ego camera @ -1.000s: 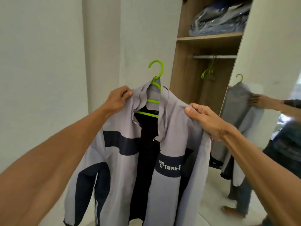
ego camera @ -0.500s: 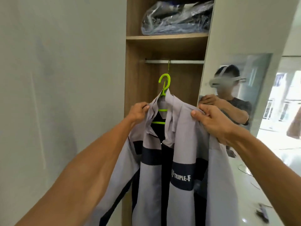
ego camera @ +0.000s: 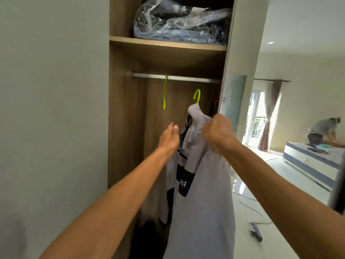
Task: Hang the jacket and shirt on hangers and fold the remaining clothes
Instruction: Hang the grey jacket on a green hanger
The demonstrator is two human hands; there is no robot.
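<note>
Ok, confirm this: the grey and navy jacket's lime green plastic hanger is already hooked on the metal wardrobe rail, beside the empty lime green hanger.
Not right. In the head view the lime green plastic hanger in the grey and navy jacket is below the metal wardrobe rail, not hooked on it. The empty lime green hanger does hang there.

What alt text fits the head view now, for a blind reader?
The left hand and right hand hold a grey jacket on a green hanger at an open wardrobe, the hanger below the rail, not yet on it. A second green hanger hangs bare on the rail.
</note>
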